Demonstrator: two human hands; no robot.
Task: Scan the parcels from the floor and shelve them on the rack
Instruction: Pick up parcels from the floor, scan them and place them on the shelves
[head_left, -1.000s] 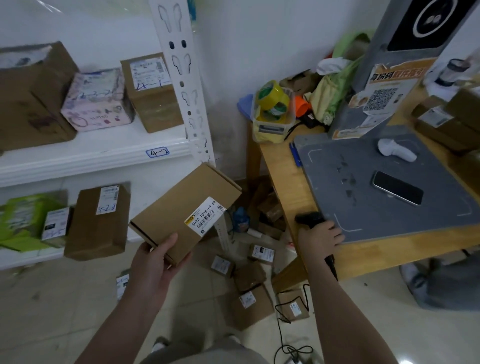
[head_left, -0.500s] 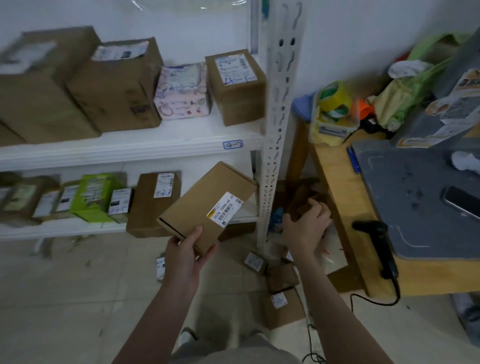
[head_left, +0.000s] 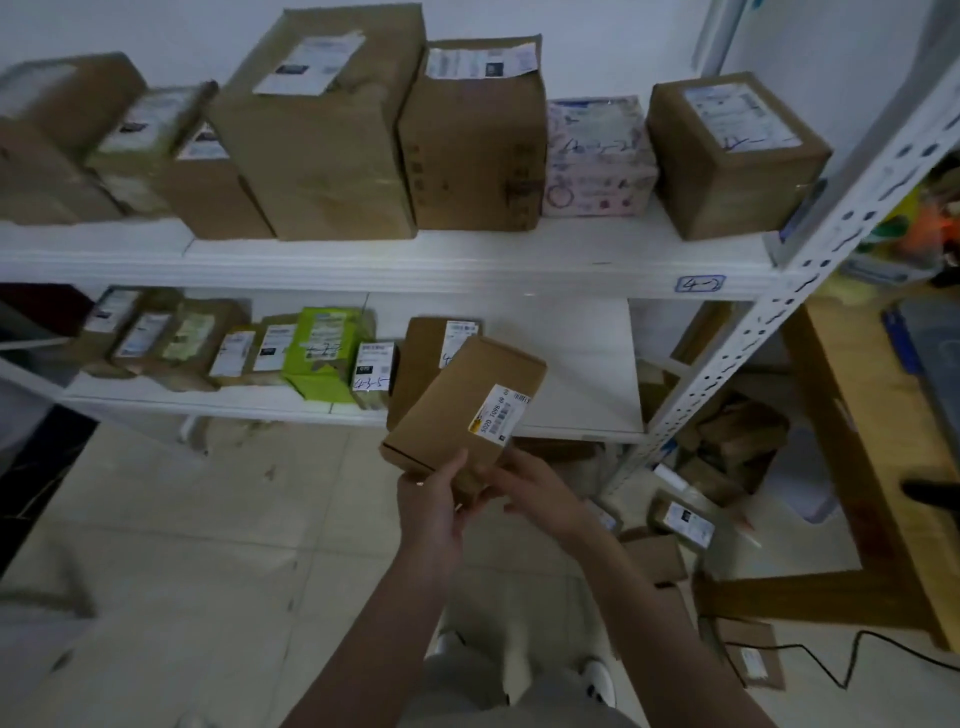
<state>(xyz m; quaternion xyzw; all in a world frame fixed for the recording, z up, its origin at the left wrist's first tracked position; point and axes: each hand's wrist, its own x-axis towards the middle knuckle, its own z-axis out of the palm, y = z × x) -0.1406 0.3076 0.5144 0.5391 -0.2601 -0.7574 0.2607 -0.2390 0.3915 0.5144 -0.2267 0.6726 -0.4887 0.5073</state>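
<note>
Parcel is plain brown cardboard with white barcode label.

Legwear: pale grey-beige cloth, loose folds, blurred. Left forearm and right forearm: bare, unsleeved, one on either side of legwear. Left hand, right hand: bare. White shoe, dark marks, just right of legwear top. Second pale shoe tip at legwear top left, blurred, partly hidden.
</note>
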